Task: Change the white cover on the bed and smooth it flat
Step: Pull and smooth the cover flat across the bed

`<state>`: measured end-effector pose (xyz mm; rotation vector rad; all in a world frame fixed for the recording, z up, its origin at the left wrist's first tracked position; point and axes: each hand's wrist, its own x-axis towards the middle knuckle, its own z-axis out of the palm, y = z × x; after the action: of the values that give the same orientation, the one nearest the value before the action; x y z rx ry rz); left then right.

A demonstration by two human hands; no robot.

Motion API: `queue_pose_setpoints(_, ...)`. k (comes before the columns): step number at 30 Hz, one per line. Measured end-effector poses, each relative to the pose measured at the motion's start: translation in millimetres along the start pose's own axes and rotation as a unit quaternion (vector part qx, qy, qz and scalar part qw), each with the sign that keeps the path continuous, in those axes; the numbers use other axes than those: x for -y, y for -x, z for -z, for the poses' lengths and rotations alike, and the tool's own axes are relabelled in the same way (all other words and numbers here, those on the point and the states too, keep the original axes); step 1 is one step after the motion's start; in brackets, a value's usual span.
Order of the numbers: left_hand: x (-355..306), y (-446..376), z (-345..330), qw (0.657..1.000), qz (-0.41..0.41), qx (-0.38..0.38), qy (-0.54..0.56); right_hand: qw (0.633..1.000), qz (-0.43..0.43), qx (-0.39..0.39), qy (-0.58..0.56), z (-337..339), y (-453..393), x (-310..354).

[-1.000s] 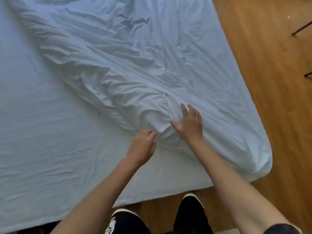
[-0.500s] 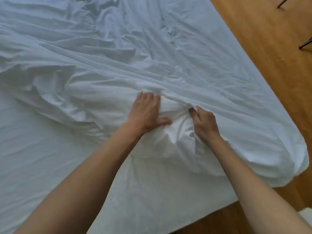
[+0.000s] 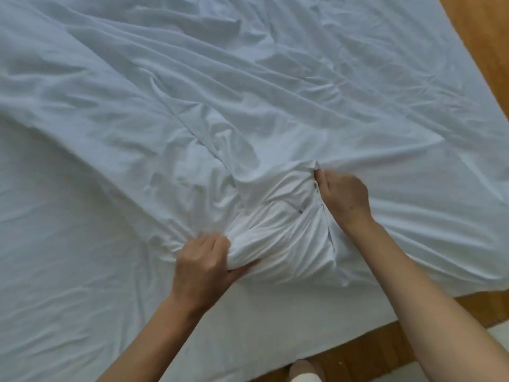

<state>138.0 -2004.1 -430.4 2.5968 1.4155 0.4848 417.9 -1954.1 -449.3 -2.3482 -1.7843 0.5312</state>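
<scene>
Hands: two, both bare, both forearms reaching in from the near edge of the picture.
Left hand [image 3: 202, 264]: fingers curled over a thick gathered roll of the white cover [image 3: 275, 106], thumb stretched along the underside of the roll, so the cloth is gripped between thumb and fingers. Slightly blurred.
Right hand [image 3: 345, 198]: fingers curled inward and bunched together, pinching a raised fold of the same cloth at its upper edge; fingertips are hidden in the fabric, so how far they go in cannot be told. Also blurred.
Cover: one white cover, spread over most of the bed [image 3: 82, 312], heavily wrinkled, with long creases fanning away from the two hands. Between the hands it is heaped into one brighter, tightly pleated bundle [image 3: 283, 232]; a long straight seam or edge runs from that bundle toward the upper left.
Bed surface: a second, flatter white layer shows at the lower left, under and beside the cover; its near edge runs along the floor line.
Floor [image 3: 479, 37]: wood-toned boards, seen at the upper right corner and along the lower right.
Pale strip [image 3: 495, 343]: one light patch on the floor at the lower right, kind unclear.
Writing: no brand, label or lettering can be read anywhere.
</scene>
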Motion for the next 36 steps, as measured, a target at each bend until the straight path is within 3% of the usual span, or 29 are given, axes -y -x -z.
queue_pose_setpoints(3,11.6,8.5,0.8,0.998,-0.027,0.041,0.038,0.989,-0.061,-0.025,-0.131,15.6,14.9,11.4)
queue_pose_setpoints(5,21.4,-1.3,13.6,0.99,-0.055,0.09,0.098,0.974,-0.014,-0.033,-0.223,41.5,22.3,45.0)
queue_pose_setpoints(7,30.6,-20.8,31.9,0.982,-0.067,0.098,0.148,0.992,0.054,0.039,-0.11,48.0,22.4,86.2)
queue_pose_setpoints(9,39.9,-52.5,41.4,0.994,-0.064,0.028,0.08,0.985,0.075,0.114,0.103,34.2,22.0,115.6)
queue_pose_setpoints(11,49.2,-94.6,41.2,0.998,-0.057,-0.006,-0.031,0.989,0.025,0.084,0.122,25.0,25.9,122.8)
queue_pose_setpoints(15,55.5,-139.4,21.0,0.952,-0.08,0.266,-0.126,0.99,-0.13,0.023,-0.056,27.3,48.9,105.6)
queue_pose_setpoints(16,55.6,-135.6,13.9,0.947,-0.085,0.28,-0.133,0.987,-0.144,0.035,-0.058,28.4,54.4,105.2)
queue_pose_setpoints(17,56.5,-127.8,9.6,0.952,-0.081,0.265,-0.126,0.985,-0.156,0.052,-0.048,27.7,58.6,105.4)
queue_pose_setpoints(20,68.1,-82.1,4.2,0.994,-0.025,0.103,-0.039,0.968,-0.224,0.072,-0.09,20.7,60.9,98.2)
queue_pose_setpoints(22,77.5,-54.9,-2.1,0.998,-0.022,0.048,-0.031,0.954,-0.256,0.074,-0.139,16.5,57.7,88.6)
queue_pose_setpoints(26,72.4,-88.1,-10.1,0.978,-0.136,0.145,-0.058,0.945,-0.269,0.062,-0.173,6.7,60.8,74.7)
queue_pose_setpoints(29,58.2,-106.6,-17.0,0.969,-0.125,0.197,-0.08,0.954,-0.254,0.018,-0.158,5.7,59.4,62.7)
queue_pose_setpoints(32,56.7,-72.9,-15.4,0.976,-0.075,0.179,-0.099,0.964,-0.256,-0.001,-0.066,2.4,60.7,41.3)
queue_pose_setpoints(36,86.8,6.7,14.6,0.997,-0.048,0.054,-0.01,0.967,-0.251,0.014,0.046,-16.6,80.2,30.6)
